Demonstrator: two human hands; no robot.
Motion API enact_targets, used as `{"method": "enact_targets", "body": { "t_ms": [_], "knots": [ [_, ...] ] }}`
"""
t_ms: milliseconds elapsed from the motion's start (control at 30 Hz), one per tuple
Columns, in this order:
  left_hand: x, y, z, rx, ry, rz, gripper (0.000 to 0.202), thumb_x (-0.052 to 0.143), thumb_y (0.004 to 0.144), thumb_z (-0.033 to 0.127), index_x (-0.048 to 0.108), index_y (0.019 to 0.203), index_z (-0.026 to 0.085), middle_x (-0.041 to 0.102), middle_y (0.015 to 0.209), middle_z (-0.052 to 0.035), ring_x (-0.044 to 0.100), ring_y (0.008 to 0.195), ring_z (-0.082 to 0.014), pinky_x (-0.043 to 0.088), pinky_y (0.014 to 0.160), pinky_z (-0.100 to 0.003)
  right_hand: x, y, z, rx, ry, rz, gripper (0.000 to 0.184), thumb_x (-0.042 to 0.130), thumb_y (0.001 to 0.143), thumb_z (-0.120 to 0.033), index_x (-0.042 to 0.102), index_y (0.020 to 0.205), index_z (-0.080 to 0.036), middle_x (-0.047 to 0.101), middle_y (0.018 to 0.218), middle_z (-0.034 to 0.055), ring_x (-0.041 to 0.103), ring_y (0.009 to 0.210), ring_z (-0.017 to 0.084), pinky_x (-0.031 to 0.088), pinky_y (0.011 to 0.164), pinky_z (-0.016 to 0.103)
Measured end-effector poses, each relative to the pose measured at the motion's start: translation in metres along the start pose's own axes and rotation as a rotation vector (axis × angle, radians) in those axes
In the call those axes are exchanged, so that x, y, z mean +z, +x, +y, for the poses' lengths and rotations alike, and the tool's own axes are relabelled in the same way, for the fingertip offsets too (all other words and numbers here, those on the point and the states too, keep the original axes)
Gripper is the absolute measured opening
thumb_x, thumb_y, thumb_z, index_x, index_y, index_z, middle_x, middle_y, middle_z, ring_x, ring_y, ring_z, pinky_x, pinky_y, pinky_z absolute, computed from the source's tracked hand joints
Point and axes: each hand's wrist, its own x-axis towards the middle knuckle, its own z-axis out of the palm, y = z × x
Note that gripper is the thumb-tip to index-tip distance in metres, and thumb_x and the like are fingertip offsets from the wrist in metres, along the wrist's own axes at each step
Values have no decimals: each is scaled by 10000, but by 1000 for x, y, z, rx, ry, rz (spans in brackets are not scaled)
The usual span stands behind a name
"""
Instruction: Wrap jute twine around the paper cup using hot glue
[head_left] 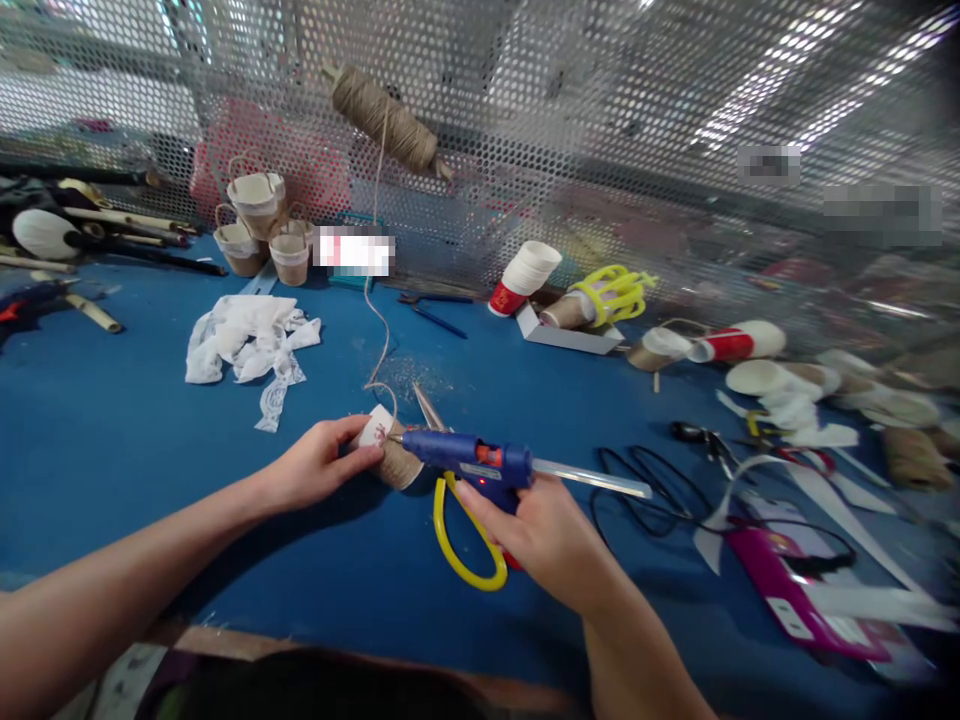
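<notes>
My left hand (319, 462) grips a small paper cup (391, 452) partly wrapped in brown twine, holding it on its side just above the blue table (112, 440). My right hand (544, 535) is closed on a blue glue gun (480, 462) with a clear glue stick (592, 478) sticking out of its back. The gun's nozzle touches the cup near its white rim. A strand of twine (379, 330) runs from the cup up to a twine spool (384, 118) hung on the mesh wall. Yellow-handled scissors (457, 520) lie under the gun.
White lace strips (251, 345) lie at the left. Finished twine-wrapped cups (259, 225) stand at the back left. Stacked paper cups (525, 278), a yellow holder (611, 293), loose cups, black cord (645, 490) and a pink box (795, 590) crowd the right side.
</notes>
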Motion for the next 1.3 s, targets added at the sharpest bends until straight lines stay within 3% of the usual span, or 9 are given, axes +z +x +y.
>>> {"method": "enact_targets", "body": {
  "t_ms": [200, 467, 1300],
  "knots": [
    [1, 0, -2, 9, 26, 18, 315, 460, 809, 319, 557, 994, 82, 619, 911, -90, 541, 818, -199, 434, 744, -309, 3, -3, 1, -101, -178, 61, 205, 481, 787, -317, 601, 809, -152, 647, 702, 57, 597, 645, 190, 475, 619, 317],
    [0, -1, -4, 43, 48, 9, 310, 459, 818, 312, 553, 1024, 100, 619, 983, -94, 544, 886, -205, 427, 798, -315, 3, -4, 0, -191, -229, 120, 174, 476, 789, -286, 591, 778, -156, 645, 670, 58, 602, 618, 196, 482, 575, 311],
    [-12, -2, -3, 115, 234, -71, 270, 439, 845, 309, 533, 1030, 137, 620, 932, -58, 558, 873, -186, 426, 777, -283, -2, -4, 1, -86, -147, 65, 181, 495, 780, -290, 609, 775, -150, 624, 624, 34, 577, 578, 157, 476, 588, 281]
  ]
}}
